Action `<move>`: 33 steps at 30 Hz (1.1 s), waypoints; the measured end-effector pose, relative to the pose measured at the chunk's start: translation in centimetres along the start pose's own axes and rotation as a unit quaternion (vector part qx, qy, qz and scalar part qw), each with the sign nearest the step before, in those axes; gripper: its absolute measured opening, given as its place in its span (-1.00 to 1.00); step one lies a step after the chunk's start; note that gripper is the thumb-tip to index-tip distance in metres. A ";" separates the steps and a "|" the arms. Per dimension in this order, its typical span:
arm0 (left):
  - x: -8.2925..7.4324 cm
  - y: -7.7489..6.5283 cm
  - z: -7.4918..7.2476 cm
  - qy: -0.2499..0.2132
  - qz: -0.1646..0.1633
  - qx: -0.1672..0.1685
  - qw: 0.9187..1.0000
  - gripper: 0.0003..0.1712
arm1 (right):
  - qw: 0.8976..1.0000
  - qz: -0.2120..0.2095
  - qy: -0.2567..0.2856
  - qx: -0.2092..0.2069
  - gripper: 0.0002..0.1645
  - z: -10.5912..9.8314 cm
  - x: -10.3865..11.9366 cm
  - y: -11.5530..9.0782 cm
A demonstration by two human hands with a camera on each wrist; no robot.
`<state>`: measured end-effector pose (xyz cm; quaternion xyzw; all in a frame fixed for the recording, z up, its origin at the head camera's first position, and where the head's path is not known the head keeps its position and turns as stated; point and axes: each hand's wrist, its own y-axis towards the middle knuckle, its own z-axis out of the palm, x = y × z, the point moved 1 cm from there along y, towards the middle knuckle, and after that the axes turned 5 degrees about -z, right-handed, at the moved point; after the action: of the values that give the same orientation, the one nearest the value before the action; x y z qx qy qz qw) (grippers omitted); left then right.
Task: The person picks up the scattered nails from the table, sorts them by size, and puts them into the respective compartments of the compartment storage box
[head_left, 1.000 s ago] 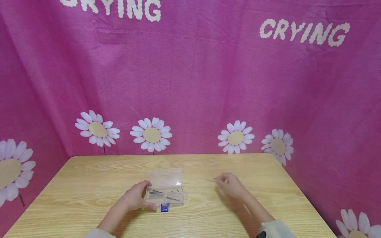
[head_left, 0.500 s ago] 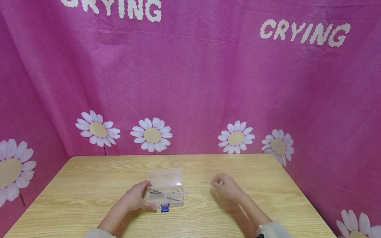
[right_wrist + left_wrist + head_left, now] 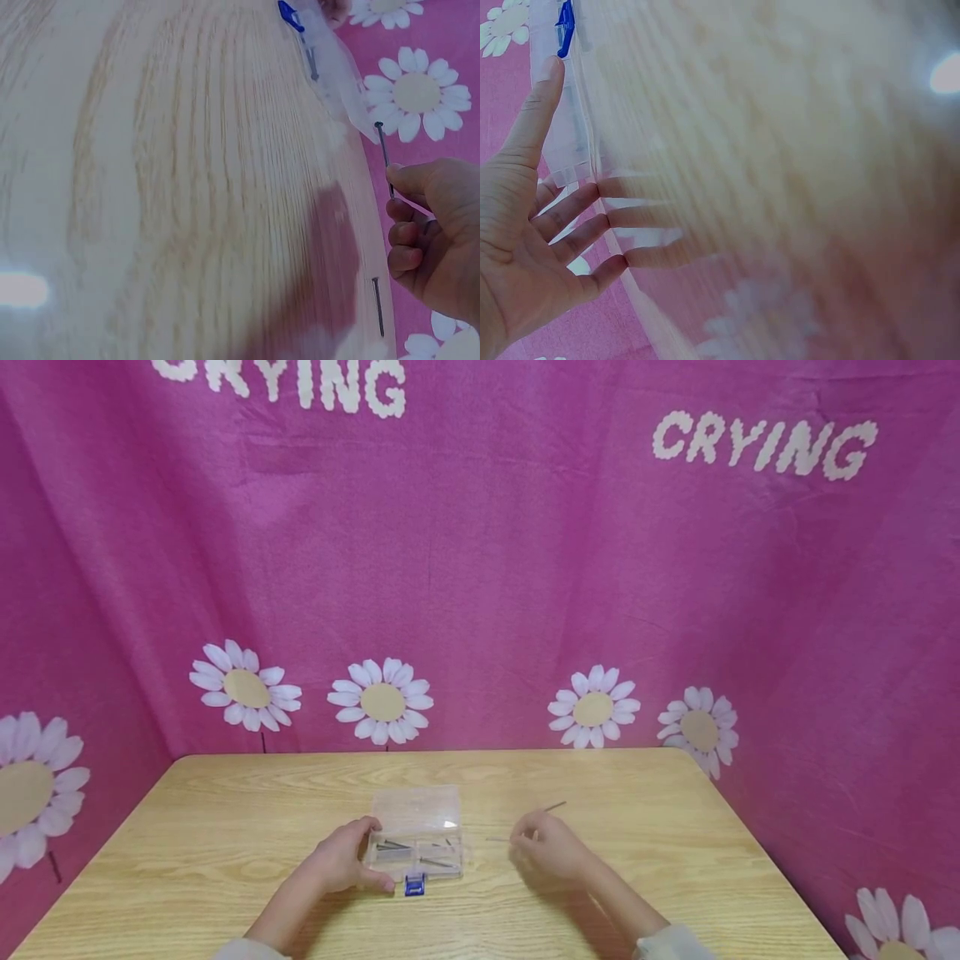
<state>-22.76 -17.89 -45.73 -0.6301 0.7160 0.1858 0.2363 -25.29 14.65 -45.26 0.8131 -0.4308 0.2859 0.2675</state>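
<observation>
A clear plastic box [image 3: 417, 808] lies on the table with its lid raised back and several nails [image 3: 437, 862] in its compartments. Its blue latch [image 3: 415, 885] points toward me. My left hand [image 3: 337, 858] holds the box at its left end, thumb along the front and index finger at the back corner. To the right of the box, my right hand [image 3: 553, 847] pinches a nail [image 3: 383, 146] between thumb and index finger, head toward the box in the right wrist view. Another nail [image 3: 378, 307] lies on the table behind that hand.
The wooden table [image 3: 255, 793] extends around the box on all sides. A pink cloth [image 3: 480, 568] with white daisies and lettering hangs behind it and at both sides.
My right hand has moved left and nearer to me with its nail, closer to the box. The nail on the table behind it now shows. My left hand and the box stay put.
</observation>
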 end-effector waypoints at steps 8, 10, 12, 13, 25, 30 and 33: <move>0.0 0.0 0.1 0.005 -0.001 -0.002 1.000 -0.03 | 1.000 0.002 0.003 0.011 -0.87 0.7 1.0 0.4; 0.0 0.0 0.1 0.004 -0.001 -0.002 1.000 -0.03 | 1.000 -0.001 0.002 0.012 -0.87 0.9 1.3 0.5; 0.0 -0.1 0.1 0.004 -0.001 -0.001 1.000 -0.03 | 1.000 -0.005 -0.001 0.012 -0.87 1.1 1.8 0.7; 0.0 -0.1 0.1 0.003 -0.002 -0.001 1.000 -0.03 | 1.000 -0.006 -0.004 0.014 -0.87 1.2 2.0 0.8; 0.0 -0.1 0.1 0.000 0.000 -0.004 1.000 -0.04 | 0.999 -0.036 -0.032 0.027 -0.89 3.2 3.6 1.8; 0.0 -0.1 0.1 0.001 0.000 -0.003 1.000 -0.03 | 0.998 -0.045 -0.028 0.034 -0.89 4.0 4.1 2.1; 0.1 0.0 0.0 0.004 -0.001 0.000 1.000 -0.02 | 0.998 -0.049 -0.029 0.037 -0.89 4.5 4.3 2.3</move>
<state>-22.76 -17.94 -45.82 -0.6315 0.7161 0.1833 0.2341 -24.21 8.04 -44.94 0.8505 -0.3875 0.2646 0.2377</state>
